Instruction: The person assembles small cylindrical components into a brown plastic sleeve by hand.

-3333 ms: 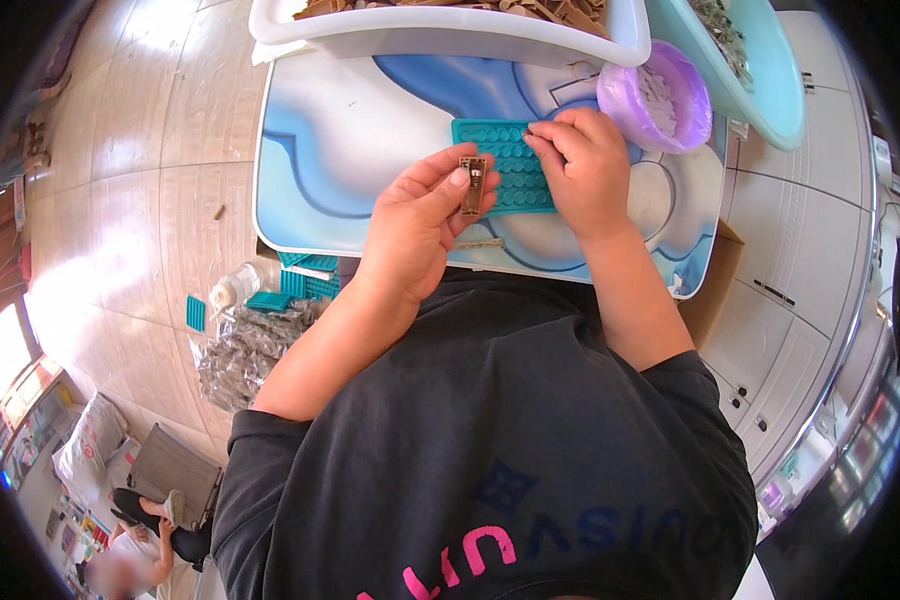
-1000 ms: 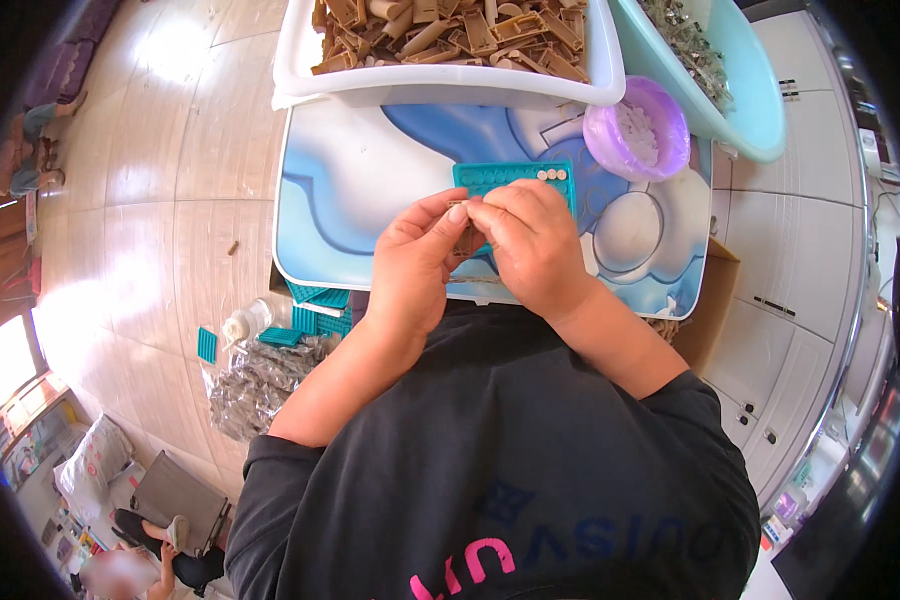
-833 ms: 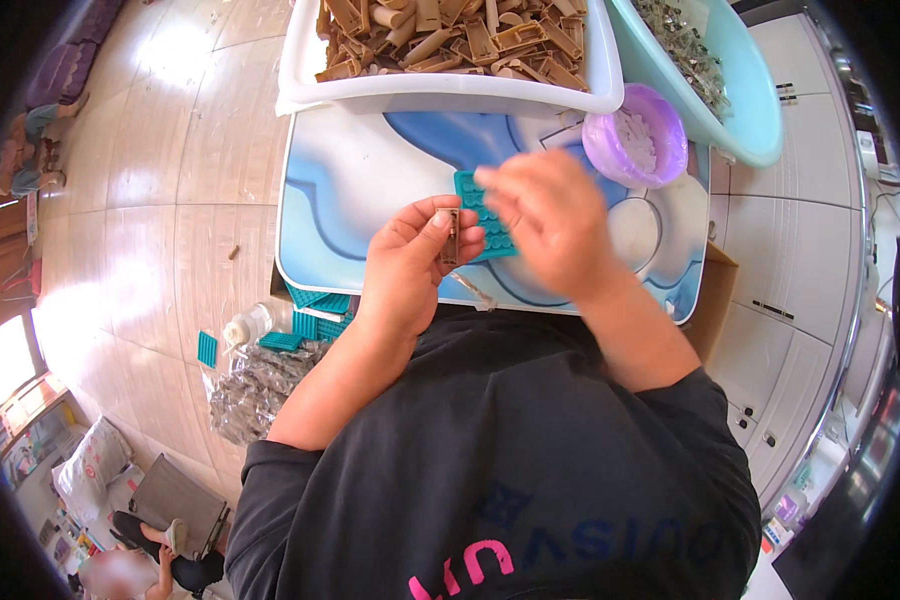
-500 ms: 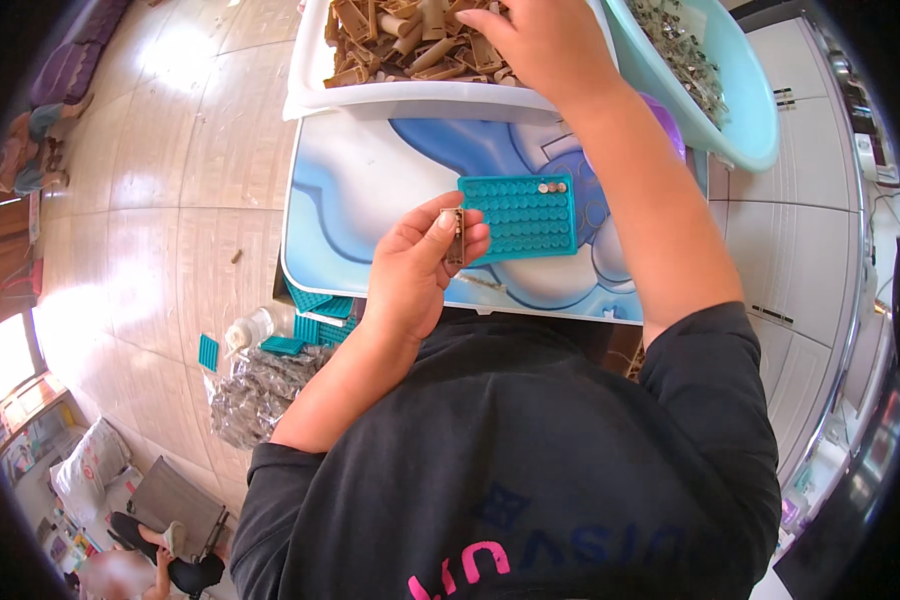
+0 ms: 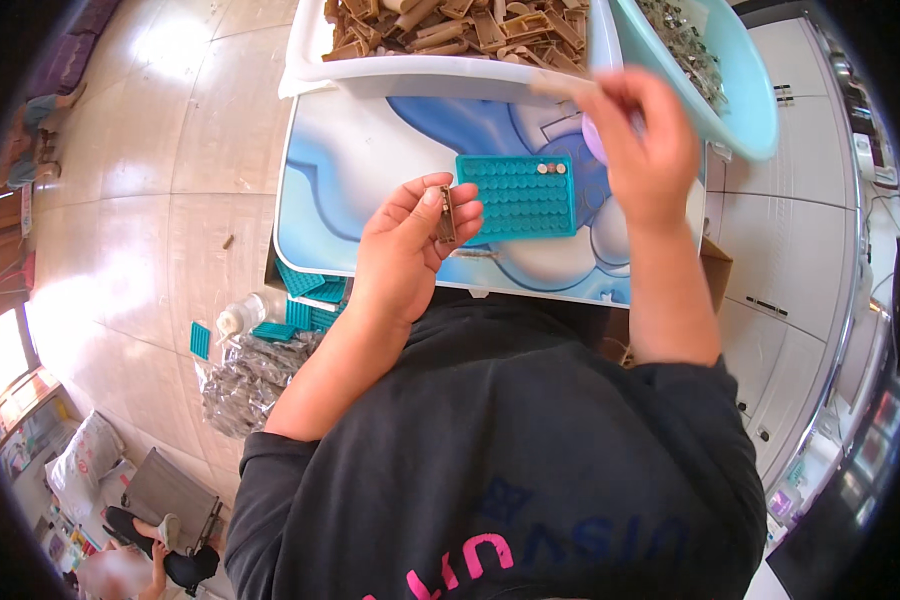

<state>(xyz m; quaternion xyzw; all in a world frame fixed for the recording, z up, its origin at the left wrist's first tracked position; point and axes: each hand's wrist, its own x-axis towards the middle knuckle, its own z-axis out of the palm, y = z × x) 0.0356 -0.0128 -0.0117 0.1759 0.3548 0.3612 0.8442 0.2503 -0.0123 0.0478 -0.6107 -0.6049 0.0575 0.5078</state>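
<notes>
Between the thumb and fingers of my left hand [image 5: 395, 235] is a small, narrow brown plastic casing [image 5: 446, 216] with tiny metal parts inside, held upright. My right hand [image 5: 650, 150], smeared by motion, pinches a light brown piece [image 5: 560, 87], probably a plastic shell, just off the near edge of the white tub. That white tub [image 5: 440, 68] is heaped with brown plastic shells [image 5: 450, 30]. Just right of my left hand lies a teal tray [image 5: 515, 237] with rows of round pockets; three small discs [image 5: 552, 168] sit in its upper right corner.
The tray rests on a blue and white patterned table [image 5: 340, 150]. A light blue basin [image 5: 760, 110] of small clear and metallic parts stands at right, beside a purple round thing [image 5: 594, 140]. Floor left: teal trays [image 5: 310, 285], plastic bags [image 5: 255, 385]. Another person [image 5: 135, 560] sits lower left.
My right hand has come out of the tub toward me and to the right, now with a light brown piece. My left hand still holds the casing, nearly in place.
</notes>
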